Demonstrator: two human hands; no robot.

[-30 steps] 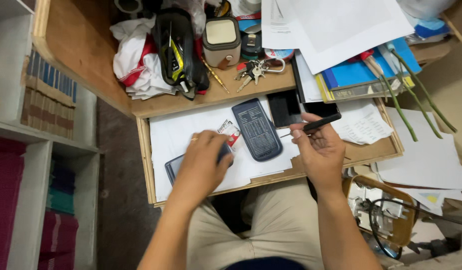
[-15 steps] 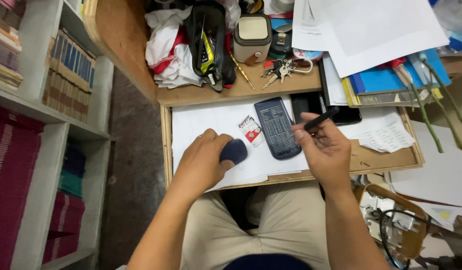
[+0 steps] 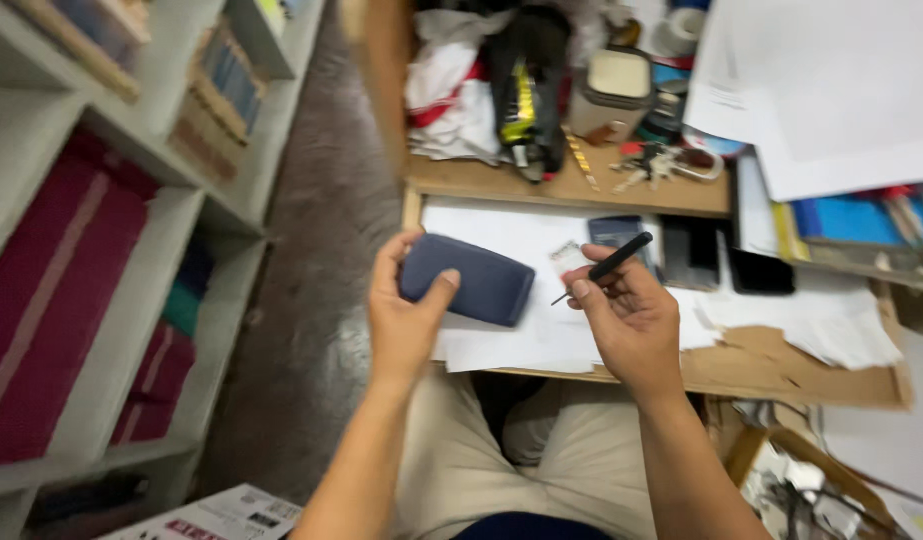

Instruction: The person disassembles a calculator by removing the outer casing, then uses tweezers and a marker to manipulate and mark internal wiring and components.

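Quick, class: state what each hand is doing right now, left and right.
Left hand: closed around a dark blue rounded case, lifted above the white paper.
Right hand: closed on a thin black screwdriver, pinched in the fingers.

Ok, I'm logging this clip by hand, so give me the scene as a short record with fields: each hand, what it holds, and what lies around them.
left hand: holds a dark blue flat case, thumb on its face
right hand: pinches a thin black tool, tip toward the case
surface: pull-out board covered with white paper
on the board: calculator, partly hidden by the right hand, and two dark phones
further back: keys, a beige-lidded box, loose sheets
left side: shelves with books
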